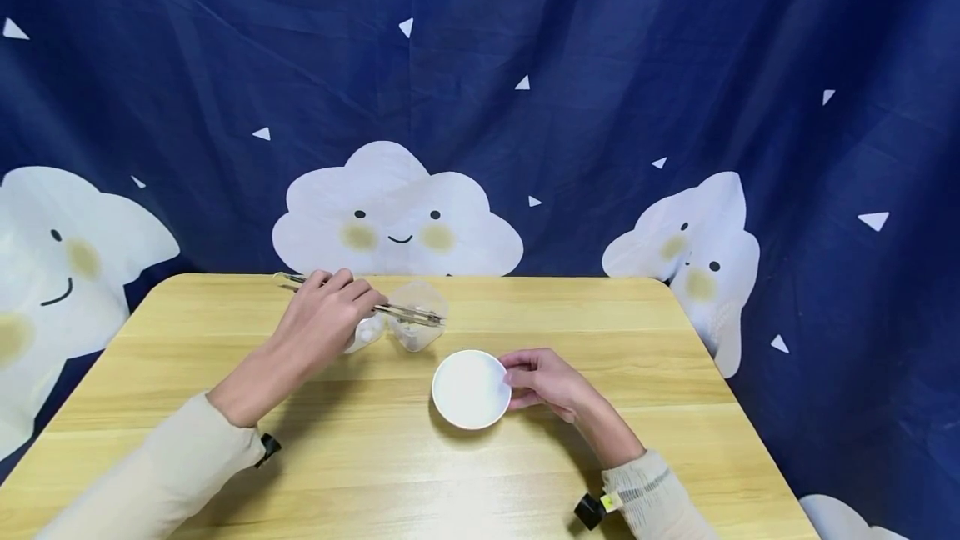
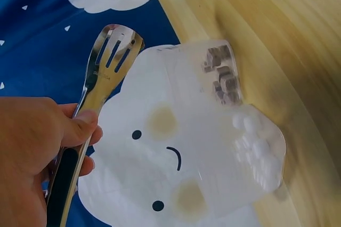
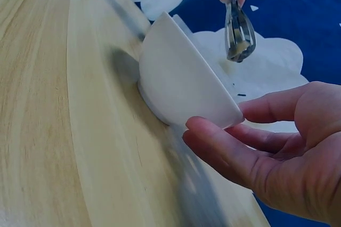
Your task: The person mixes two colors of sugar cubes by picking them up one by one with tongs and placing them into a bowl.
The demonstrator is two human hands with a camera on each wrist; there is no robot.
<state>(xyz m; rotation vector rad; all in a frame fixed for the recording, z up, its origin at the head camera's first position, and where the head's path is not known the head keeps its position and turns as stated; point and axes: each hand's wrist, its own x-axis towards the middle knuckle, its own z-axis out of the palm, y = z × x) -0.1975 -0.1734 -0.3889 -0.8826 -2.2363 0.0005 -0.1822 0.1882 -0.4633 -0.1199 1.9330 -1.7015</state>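
My left hand (image 1: pixel 326 315) grips a pair of metal tongs (image 2: pixel 114 51) with slotted ends, fingers and thumb curled round the arms. In the head view the tongs lie above two clear containers near the far side of the table. One clear container (image 2: pixel 226 78) holds several brown cubes; the other (image 2: pixel 258 155), beside it, holds several white balls. At its right edge a white bowl (image 1: pixel 471 390) is pinched by my right hand (image 1: pixel 551 382), thumb at the rim and fingers against the side. The bowl looks bare inside. Whether its base touches the table, I cannot tell.
Everything stands over a light wooden table (image 1: pixel 360 473). Behind its far edge hangs a dark blue curtain (image 1: pixel 465 48) printed with white clouds and triangles. Small black devices (image 1: pixel 590 512) sit at both sleeve cuffs.
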